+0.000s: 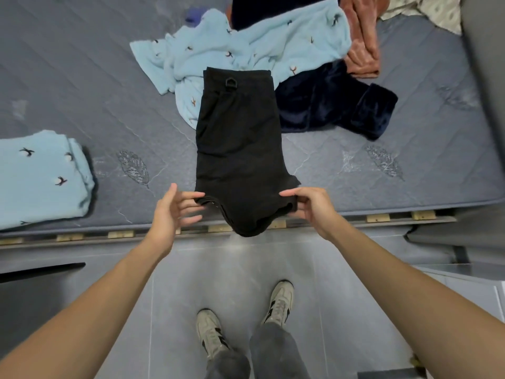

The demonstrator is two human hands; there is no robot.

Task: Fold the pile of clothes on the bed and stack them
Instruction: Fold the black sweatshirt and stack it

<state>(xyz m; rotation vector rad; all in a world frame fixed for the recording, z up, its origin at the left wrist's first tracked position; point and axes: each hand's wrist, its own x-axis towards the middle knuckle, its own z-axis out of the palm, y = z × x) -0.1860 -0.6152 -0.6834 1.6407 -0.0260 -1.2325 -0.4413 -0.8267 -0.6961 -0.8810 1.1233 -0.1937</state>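
- The grey quilted mattress with stitched leaf patterns (82, 86) fills the upper half of the view; its near edge runs across the middle, above wooden slats.
- The shiny grey tiled floor (226, 272) takes the lower half, and the person stands on it in a pair of pale sneakers with dark stripes (210, 332), toes towards the bed.
- A crumpled light blue fleece garment with small embroidered sprigs (246, 42) sprawls unfolded at the far middle of the mattress.
- Right in the centre lie the black shorts, folded lengthwise in half (237, 143): waistband end far, resting on the light blue garment, and the leg end hanging over the near edge of the mattress.
- A dark navy velvety garment (336, 105) lies rumpled just right of the shorts, touching them at the far end.
- At the left edge sits a folded light blue fleece piece with the same sprig embroidery (41, 176), well apart from the shorts, neat and flat.
- A salmon-pink fuzzy garment (360, 42) is bunched at the far right, beside the navy one.
- A pale patterned cloth (426, 12) peeks in at the top right corner.
- The left hand (175, 206) is at the left corner of the shorts' near end, thumb on top and fingers beneath, pinching the fabric; the fingers are motion-blurred.
- The right hand (308, 203) pinches the right corner the same way, thumb over, fingers curled under the hem.
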